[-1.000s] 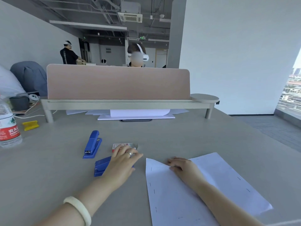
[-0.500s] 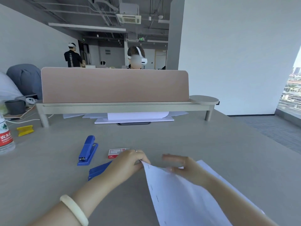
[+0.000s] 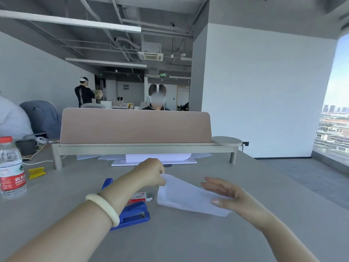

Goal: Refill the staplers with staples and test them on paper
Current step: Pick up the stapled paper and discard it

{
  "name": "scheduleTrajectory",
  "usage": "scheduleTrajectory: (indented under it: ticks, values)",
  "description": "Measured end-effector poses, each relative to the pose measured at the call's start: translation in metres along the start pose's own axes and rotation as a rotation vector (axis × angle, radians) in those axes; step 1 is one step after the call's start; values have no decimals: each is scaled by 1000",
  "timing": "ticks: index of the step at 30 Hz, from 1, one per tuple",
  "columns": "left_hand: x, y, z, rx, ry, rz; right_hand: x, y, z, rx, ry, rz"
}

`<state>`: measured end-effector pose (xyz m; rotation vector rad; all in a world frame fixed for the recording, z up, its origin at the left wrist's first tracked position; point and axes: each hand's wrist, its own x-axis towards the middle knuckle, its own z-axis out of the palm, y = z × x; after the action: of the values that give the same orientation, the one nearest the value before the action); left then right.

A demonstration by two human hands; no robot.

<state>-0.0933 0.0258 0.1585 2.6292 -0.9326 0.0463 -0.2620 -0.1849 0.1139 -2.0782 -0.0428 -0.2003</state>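
Logging the change over the last second: the paper [image 3: 188, 197] no longer lies flat under the right hand [image 3: 226, 195]. A second ago that hand pressed it to the table [image 3: 188, 242] while the left hand [image 3: 151, 174] was over by the staple box [image 3: 138, 196]. Half a second ago the left hand reached the sheet's far corner.

Now the left hand pinches that corner between thumb and curled fingers and has raised it, so the sheet slopes up off the table toward the left. The right hand has gone flat, fingers straight and holding nothing, at the sheet's low right edge. I cannot tell whether it touches the sheet or hovers.

Both staplers sit unheld. The near stapler [image 3: 132, 214] is closed, just beside the left wrist. The far stapler [image 3: 107, 183] is mostly hidden behind the forearm. The staple box lies between them.

Reading: the earlier views showed small dash marks on the sheet, so I judge it already tested on. The lift looks like clearing it away, perhaps toward the stack of sheets [image 3: 154, 159] under the shelf [image 3: 132, 148].
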Motion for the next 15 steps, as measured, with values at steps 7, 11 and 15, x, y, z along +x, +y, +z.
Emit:
scheduleTrajectory:
  ticks: [7,11,15]
  values:
    - [-25,6,-12,-361,56,147,13,-26,-16,-115,322,36]
    - [-36,-4,0,-642,135,99,15,-26,-17,46,358,81]
    - [-46,-11,17,-863,150,44,15,-23,-8,107,349,112]
